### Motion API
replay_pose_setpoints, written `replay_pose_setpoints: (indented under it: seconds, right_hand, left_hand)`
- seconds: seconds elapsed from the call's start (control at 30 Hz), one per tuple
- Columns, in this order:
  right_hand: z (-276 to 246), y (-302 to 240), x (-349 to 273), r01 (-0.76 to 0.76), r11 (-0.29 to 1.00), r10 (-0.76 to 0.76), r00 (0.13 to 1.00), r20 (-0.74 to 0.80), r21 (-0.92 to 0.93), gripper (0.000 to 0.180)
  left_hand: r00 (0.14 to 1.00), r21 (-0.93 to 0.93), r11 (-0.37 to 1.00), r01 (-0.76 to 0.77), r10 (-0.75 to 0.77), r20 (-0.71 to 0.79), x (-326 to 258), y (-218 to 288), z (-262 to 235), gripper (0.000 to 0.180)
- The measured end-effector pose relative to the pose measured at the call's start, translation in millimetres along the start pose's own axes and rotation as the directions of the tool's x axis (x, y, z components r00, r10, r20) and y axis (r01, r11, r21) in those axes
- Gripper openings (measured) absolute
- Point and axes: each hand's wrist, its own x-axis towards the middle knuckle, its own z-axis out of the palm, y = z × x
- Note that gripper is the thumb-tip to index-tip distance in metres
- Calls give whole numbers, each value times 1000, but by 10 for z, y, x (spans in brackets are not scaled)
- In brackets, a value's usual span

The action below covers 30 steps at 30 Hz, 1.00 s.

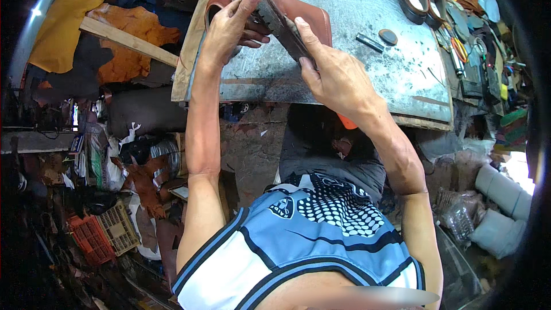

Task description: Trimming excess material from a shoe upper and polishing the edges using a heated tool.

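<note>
Nearest the camera was the person's sleeveless shirt [321,212], blue and white with black trim and a patch of pale dots. Off to the left, a yellow sheet [66,26] and an orange-brown sheet [135,34] lay near one another, with a wooden plank [129,41] slanting across the orange-brown one toward the table. Lower on that side, a red crate [90,239] and a tan crate [117,227] sat side by side among scraps.

Further right, the left hand [224,34] was clamped on one end of a brown shoe [293,3], its thumb against the dark sole [281,28] and its other fingers curled behind. This shoe was held up above the left part of the worktable [247,89], tilted, with the sole turned toward the person. Another brown shoe [214,8] showed partly behind the left hand. At the opposite end of the sole, the right hand [338,74] gripped the held shoe too, its index finger stretched along the side and its thumb near the sole's end.

Beyond the right hand, a small black bar [370,43] lay on the tabletop just beside a dark oval piece [388,37]. Two more brown shoes [407,0] stood near the table's far right corner. Farther right, white rolls [505,192] lay below table height.
</note>
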Motion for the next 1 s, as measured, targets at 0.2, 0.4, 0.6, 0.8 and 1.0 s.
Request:
replay_pose_setpoints:
  seconds: [0.2,0.4,0.6,0.8,1.0]
  right_hand:
    - [49,56,-76,-75,997,76,995,62,-10,69]
    - [156,166,-136,-125,992,124,991,53,16,69]
    - [245,266,-100,-129,991,127,990,56,42,70]
    - [171,272,43,-90,994,89,996,22,58,68]
    - [204,337,-64,-117,992,114,991,75,47,67]
  left_hand:
    - [999,-41,998,45,-45,-3,78,-25,-9,78]
    - [996,24,996,88,-87,-36,135,-22,18,89]
    - [989,68,988,140,-135,-66,281,-107,-40,94]
    - [983,138,975,173,-164,-78,433,-127,-65,88]
    - [987,138,984,116,-99,-124,514,-279,-5,87]
